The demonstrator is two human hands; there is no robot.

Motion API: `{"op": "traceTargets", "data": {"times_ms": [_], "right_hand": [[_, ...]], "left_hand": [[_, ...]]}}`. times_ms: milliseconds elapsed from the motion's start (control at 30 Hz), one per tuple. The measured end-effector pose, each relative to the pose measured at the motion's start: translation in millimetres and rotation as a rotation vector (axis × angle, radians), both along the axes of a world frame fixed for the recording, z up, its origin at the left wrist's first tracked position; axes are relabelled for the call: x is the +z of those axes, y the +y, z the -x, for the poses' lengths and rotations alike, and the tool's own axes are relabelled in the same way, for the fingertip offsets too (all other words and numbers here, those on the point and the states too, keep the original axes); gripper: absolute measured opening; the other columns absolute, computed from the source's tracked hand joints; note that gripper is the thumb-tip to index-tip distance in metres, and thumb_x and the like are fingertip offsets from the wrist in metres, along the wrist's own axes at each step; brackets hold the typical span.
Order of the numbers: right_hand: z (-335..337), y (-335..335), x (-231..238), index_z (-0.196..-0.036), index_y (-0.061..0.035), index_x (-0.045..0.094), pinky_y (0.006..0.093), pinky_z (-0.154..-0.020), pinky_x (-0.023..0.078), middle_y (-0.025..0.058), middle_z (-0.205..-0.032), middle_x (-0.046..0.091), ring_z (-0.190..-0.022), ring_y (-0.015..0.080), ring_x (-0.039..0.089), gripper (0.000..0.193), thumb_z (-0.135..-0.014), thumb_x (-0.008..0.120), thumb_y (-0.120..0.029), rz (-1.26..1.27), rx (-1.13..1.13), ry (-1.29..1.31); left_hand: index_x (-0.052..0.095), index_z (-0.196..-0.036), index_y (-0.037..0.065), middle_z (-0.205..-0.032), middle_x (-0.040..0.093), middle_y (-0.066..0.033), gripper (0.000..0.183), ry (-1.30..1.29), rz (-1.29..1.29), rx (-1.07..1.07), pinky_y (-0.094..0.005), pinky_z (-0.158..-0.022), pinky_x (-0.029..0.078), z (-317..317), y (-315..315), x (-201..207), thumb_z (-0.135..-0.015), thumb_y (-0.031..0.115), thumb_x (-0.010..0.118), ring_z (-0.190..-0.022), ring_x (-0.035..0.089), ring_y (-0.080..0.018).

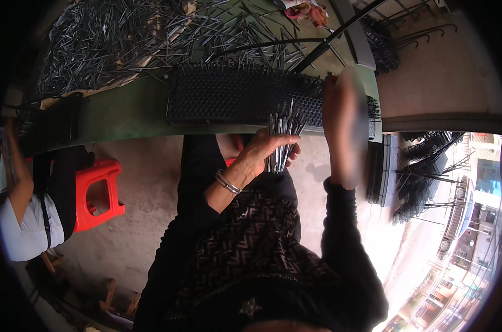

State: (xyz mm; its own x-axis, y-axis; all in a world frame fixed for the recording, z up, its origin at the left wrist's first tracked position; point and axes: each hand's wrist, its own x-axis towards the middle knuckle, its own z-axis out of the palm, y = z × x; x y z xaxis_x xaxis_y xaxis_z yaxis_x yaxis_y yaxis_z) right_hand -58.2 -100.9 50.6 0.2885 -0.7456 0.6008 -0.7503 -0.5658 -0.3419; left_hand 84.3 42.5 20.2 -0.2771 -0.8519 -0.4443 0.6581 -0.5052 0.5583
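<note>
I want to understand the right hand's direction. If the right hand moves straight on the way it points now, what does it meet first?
The right hand is blurred and points up toward the table. It would probably first meet the black pin-studded rack at its right end; depth is unclear.

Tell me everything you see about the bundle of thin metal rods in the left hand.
The bundle of rods is a fistful of thin, straight, grey, metal-looking pins. They stand nearly upright and fan out a little at the top. The left hand is closed around their lower half, just in front of the black studded rack.
</note>
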Motion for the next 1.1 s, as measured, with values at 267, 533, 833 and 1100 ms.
{"op": "traceTargets", "data": {"times_ms": [267,533,833,1100], "right_hand": [[-4,-2,-6,-0.094,-0.0115,0.069,0.0357,-0.066,0.049,0.0099,-0.085,0.065,-0.075,0.0285,0.063,0.010,-0.090,0.063,-0.018,0.027,-0.034,0.177],[7,39,29,-0.098,-0.0009,0.070,0.0256,-0.066,0.046,0.0027,-0.077,0.065,-0.071,0.0105,0.057,0.019,-0.089,0.067,-0.018,-0.833,0.201,-0.131],[17,39,25,-0.094,0.0019,0.065,0.0241,-0.066,0.046,0.0053,-0.079,0.067,-0.070,0.0110,0.057,0.012,-0.091,0.059,-0.008,-0.923,0.443,-0.477],[13,20,2,-0.095,-0.0031,0.061,0.0249,-0.062,0.048,0.0053,-0.076,0.065,-0.063,0.0099,0.059,0.008,-0.095,0.055,-0.009,-0.155,-0.006,-0.255]], "left_hand": [[0.063,-0.094,0.001,-0.078,0.068,-0.0092,0.024,-0.027,-0.017,0.064,-0.0293,-0.055,0.056,-3,1,5,-0.082,0.019,0.073,-0.066,0.067,-0.0165],[0.065,-0.095,0.001,-0.078,0.069,-0.0104,0.025,-0.049,-0.023,0.134,-0.0282,-0.055,0.055,-6,3,8,-0.081,0.019,0.074,-0.066,0.068,-0.0177],[0.064,-0.099,0.000,-0.084,0.071,-0.0137,0.026,-0.047,0.004,0.097,-0.0280,-0.053,0.054,-6,-1,1,-0.082,0.018,0.072,-0.064,0.066,-0.0165],[0.063,-0.097,0.000,-0.090,0.069,-0.0143,0.024,0.194,-0.083,0.133,-0.0398,-0.066,0.062,0,-2,1,-0.084,0.018,0.070,-0.075,0.068,-0.0190]]}}
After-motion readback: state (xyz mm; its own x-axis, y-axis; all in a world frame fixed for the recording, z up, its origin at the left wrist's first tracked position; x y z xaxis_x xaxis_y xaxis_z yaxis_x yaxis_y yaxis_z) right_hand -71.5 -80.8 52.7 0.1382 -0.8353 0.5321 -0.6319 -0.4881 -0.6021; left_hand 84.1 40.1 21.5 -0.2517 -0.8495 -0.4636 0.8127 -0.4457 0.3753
